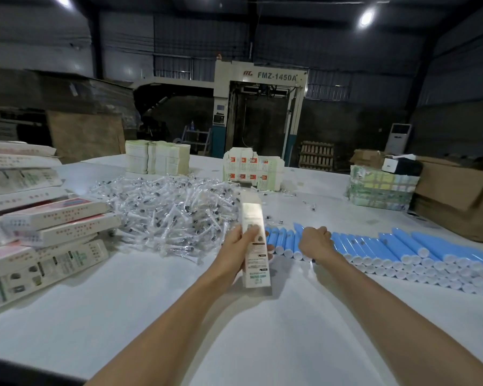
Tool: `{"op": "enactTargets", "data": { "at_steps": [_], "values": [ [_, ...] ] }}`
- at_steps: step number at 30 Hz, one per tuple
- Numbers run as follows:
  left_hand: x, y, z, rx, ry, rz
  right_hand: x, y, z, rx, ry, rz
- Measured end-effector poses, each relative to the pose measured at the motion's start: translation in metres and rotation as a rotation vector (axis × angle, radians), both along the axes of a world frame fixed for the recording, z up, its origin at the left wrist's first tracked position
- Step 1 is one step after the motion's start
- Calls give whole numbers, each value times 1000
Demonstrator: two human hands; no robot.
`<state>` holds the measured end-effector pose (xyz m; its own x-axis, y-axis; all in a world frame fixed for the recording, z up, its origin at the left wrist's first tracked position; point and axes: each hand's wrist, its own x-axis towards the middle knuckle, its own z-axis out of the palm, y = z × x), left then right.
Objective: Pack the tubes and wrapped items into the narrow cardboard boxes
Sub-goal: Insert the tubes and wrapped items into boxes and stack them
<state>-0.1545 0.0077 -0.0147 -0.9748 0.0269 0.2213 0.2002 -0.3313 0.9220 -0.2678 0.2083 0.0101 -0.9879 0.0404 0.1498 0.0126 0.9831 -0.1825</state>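
My left hand point(241, 247) grips a narrow white cardboard box point(254, 240) around its middle and holds it above the table, its far end pointing away from me. My right hand point(315, 242) reaches into the left end of a long row of blue tubes point(388, 249) with white caps; its fingers curl down over the tubes, and whether they grasp one is hidden. A big heap of clear-wrapped items point(173, 210) lies to the left of the box.
Filled narrow boxes point(48, 235) are stacked at the left on the white table point(151, 302). Flat box blanks point(158, 157) and printed cartons point(253, 168) stand at the back. Bundled packs point(379, 190) and a brown carton point(457, 201) sit at the right.
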Motion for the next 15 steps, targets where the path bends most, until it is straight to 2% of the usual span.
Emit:
{"op": "enactTargets", "data": {
  "at_steps": [3, 6, 8, 10, 12, 15],
  "values": [
    [1, 0, 0, -146, 59, -12, 13, 7, 31, -496, 31, 85],
    [2, 2, 0, -246, 82, -3, 40, 5, 66, -1168, 124, 336],
    [2, 3, 0, -249, 75, -3, 57, 1, 90, -1449, 198, 529],
    [3, 3, 1, -217, 59, -19, 67, -5, 108, -1522, 279, 657],
    [4, 3, 1, -182, 52, -49, 70, -13, 119, -1501, 326, 673],
    [8, 4, 1, -163, 67, -74, 70, -22, 120, -1310, 344, 599]
  ]
}}
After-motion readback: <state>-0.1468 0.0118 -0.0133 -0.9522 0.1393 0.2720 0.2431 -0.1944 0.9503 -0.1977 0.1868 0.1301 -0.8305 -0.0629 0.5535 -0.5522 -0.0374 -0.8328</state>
